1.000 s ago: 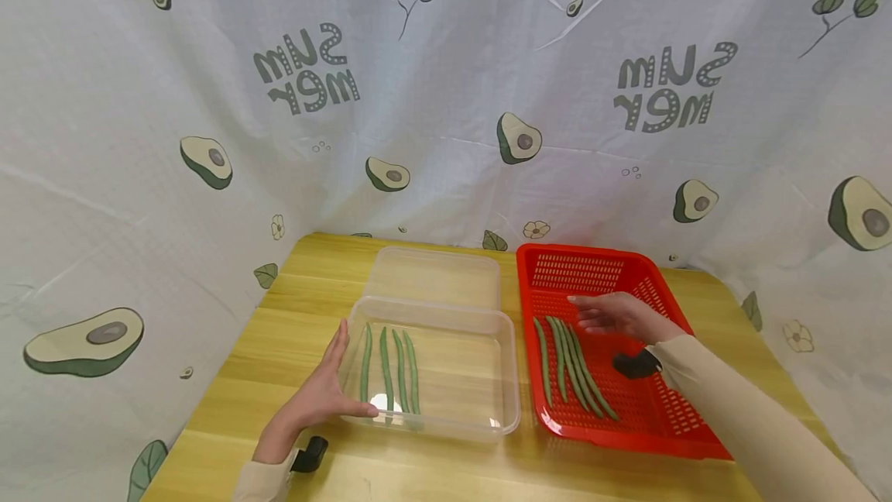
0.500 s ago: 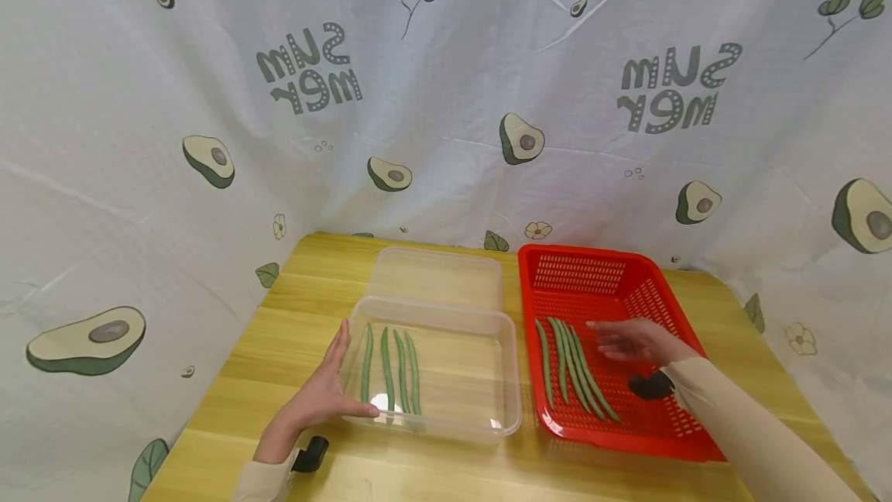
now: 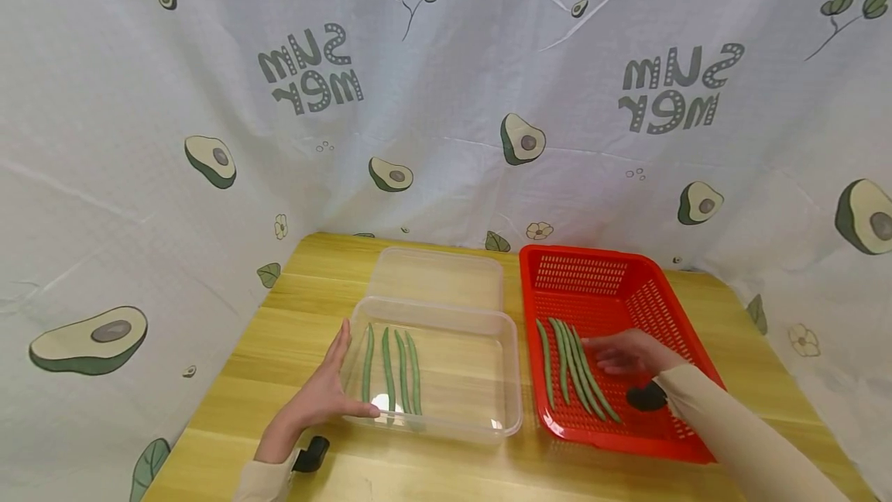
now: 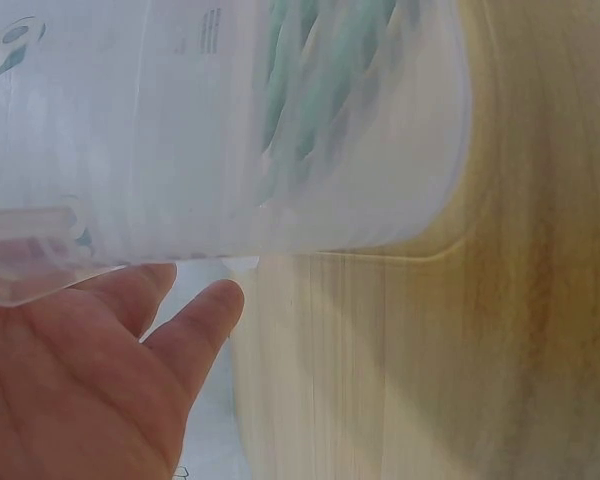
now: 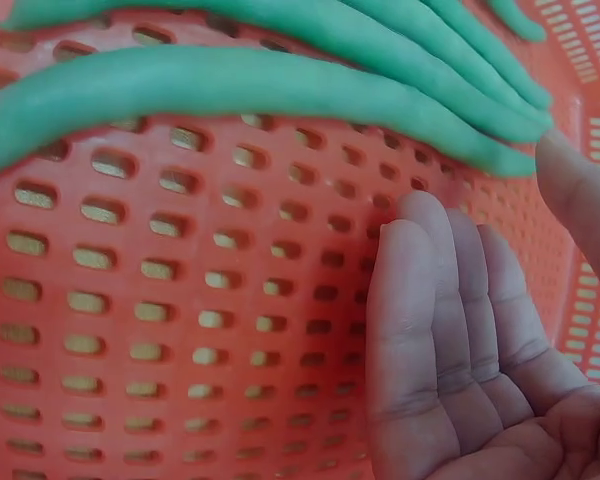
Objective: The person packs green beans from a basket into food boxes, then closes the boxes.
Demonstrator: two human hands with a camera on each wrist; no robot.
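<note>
My left hand point(image 3: 324, 390) rests at the left end of a clear plastic container point(image 3: 460, 320), fingers straight along its side and thumb on the front rim. Several green beans point(image 3: 387, 366) lie side by side in its left half. Inside the red basket point(image 3: 578, 273), my right hand point(image 3: 627, 352) hovers just right of several more green beans point(image 3: 575, 369). Seen from the right wrist, the hand's fingers point(image 5: 410, 300) are slightly bent, with nothing between them and the thumb. The thumb tip overlaps the beans' ends in that view.
Behind the container lies a translucent lid point(image 3: 435, 277), flat on the wooden table point(image 3: 265, 362). A white cloth point(image 3: 446, 99) printed with avocados hangs at the back and sides. The basket's raised walls surround the right hand.
My right hand has drawn back and lowered inside the basket, first rightward, then slightly left toward the beans. My left hand and the container have stayed in place.
</note>
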